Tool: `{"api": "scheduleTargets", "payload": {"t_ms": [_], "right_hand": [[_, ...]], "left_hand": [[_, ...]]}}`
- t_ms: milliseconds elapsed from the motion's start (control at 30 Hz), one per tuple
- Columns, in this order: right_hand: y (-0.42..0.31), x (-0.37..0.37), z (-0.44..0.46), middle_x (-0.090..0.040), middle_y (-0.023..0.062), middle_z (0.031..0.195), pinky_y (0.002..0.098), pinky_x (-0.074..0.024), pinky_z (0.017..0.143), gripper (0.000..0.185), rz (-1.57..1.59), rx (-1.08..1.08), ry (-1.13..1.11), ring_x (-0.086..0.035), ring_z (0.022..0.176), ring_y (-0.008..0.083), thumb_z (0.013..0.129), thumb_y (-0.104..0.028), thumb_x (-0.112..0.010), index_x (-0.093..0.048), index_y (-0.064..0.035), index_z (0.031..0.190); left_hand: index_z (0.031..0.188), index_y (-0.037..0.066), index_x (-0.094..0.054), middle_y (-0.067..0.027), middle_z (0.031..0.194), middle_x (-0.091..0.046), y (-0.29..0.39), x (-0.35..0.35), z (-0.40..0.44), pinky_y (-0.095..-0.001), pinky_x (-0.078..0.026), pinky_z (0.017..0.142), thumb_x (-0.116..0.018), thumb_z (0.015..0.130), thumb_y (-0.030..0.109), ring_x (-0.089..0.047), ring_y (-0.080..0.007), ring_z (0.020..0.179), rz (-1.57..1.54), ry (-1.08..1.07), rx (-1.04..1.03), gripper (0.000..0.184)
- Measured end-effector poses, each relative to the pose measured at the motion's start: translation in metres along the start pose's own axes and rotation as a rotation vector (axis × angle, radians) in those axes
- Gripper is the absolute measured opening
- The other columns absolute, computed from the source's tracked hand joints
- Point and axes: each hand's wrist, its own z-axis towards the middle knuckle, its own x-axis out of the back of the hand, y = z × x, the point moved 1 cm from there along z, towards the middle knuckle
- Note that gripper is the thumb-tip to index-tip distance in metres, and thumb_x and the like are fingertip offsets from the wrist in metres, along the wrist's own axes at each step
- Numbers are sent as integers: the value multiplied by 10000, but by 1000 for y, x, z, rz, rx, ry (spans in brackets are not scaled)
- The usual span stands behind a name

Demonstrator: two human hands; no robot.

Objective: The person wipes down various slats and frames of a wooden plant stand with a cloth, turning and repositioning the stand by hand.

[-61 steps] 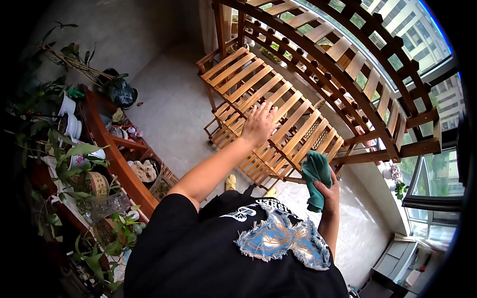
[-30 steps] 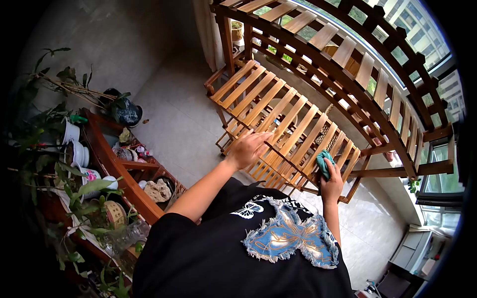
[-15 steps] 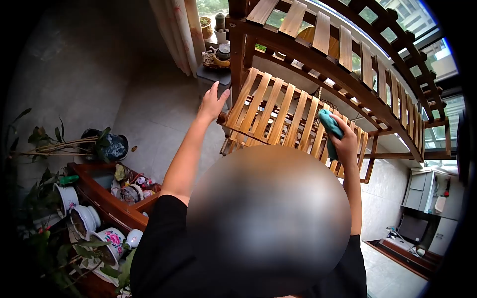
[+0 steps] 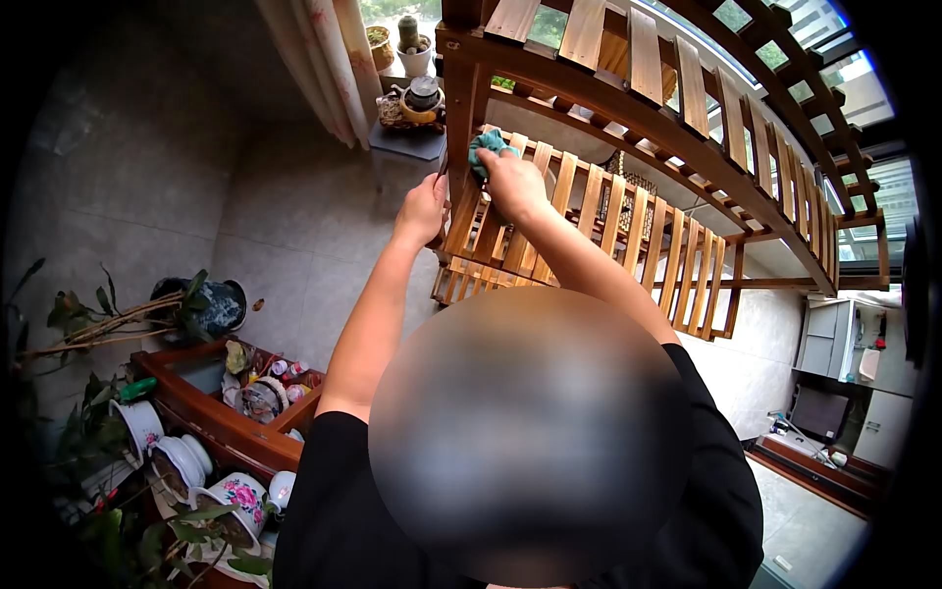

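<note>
A teal cloth (image 4: 490,147) is bunched under the fingers of my right hand (image 4: 517,187). That hand presses it against the far left end of the slatted wooden shelf (image 4: 589,208), close to the corner upright. My left hand (image 4: 423,209) is closed around the edge of the dark wooden post (image 4: 458,103) at the rack's left side. Part of its grip is hidden behind the wood. A second slatted tier (image 4: 640,61) rises above and to the right of both hands.
Left of the rack stands a grey stool (image 4: 407,144) with small pots, beside a curtain (image 4: 319,69). Lower left are a reddish wooden cabinet (image 4: 211,417) with odds and ends, floral flowerpots (image 4: 235,501) and a dark planter (image 4: 211,309). A blurred round patch covers the lower middle.
My right hand has carried the cloth from the shelf's right part to its left end. My left hand, spread before, has closed on the post. The view has shifted slightly.
</note>
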Motion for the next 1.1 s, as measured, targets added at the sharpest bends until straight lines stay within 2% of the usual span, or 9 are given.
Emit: {"api": "scheduleTargets", "payload": {"t_ms": [167,233,300,367,400,533,767,900,1100], "right_hand": [[-45,-6,-126,-651,201,1152,430,-591,629,525,-38,312,-9,-706,718,335,850,-72,-633,-656,-205,1357],[-54,1,-152,-601,177,1025,446,-587,617,418,13,426,-80,-698,708,330,859,-100,-660,-699,-172,1268],[-43,19,-147,-664,189,1042,438,-601,710,460,69,388,-171,-722,777,339,822,-101,-712,-711,-187,1274],[-20,47,-127,-732,178,1062,410,-595,830,492,622,245,-375,-738,889,335,786,-82,-751,-719,-191,1264],[-12,67,-117,-758,151,1060,391,-579,901,511,698,192,-299,-734,963,330,763,-67,-773,-718,-182,1258],[46,85,-56,-721,119,1122,431,-562,913,481,372,107,182,-696,1047,332,835,-78,-739,-675,-210,1293],[70,23,-26,-667,157,1231,446,-571,893,507,84,-3,71,-695,1044,351,904,-87,-602,-642,-257,1380],[29,26,-115,-666,128,1177,446,-592,827,435,154,172,-151,-712,914,319,897,-83,-640,-704,-233,1301],[53,62,-164,-757,149,1111,418,-562,934,504,741,513,-584,-721,1005,325,805,-66,-711,-740,-246,1275]], "left_hand": [[1165,44,-620,-121,847,-721,-37,-4,26,-382,-540,632,-412,1100,427,-702,-223,679,156,55,-218,441],[1210,55,-624,-135,885,-742,-15,-1,11,-384,-559,664,-400,1099,428,-725,-234,701,73,-2,-2,449],[1233,56,-618,-137,895,-747,-17,1,12,-372,-569,689,-393,1099,431,-728,-235,699,71,-2,-18,457],[1267,56,-609,-135,908,-750,-13,2,8,-365,-566,687,-387,1099,434,-727,-238,698,141,4,-48,469],[1285,48,-602,-135,906,-749,-17,2,11,-360,-559,670,-380,1101,441,-720,-230,688,134,1,-51,487],[1351,23,-573,-147,902,-747,-20,1,13,-339,-551,621,-372,1111,440,-708,-208,640,27,-21,-38,521],[1418,17,-524,-156,907,-745,-21,6,16,-295,-520,517,-385,1109,470,-653,-178,512,14,-87,-27,566],[1410,31,-539,-146,937,-747,-20,8,13,-282,-500,513,-380,1110,473,-655,-161,527,32,-77,5,557],[1396,53,-559,-160,949,-753,-13,10,12,-299,-534,569,-359,1118,465,-692,-195,583,102,-94,25,536]]}}
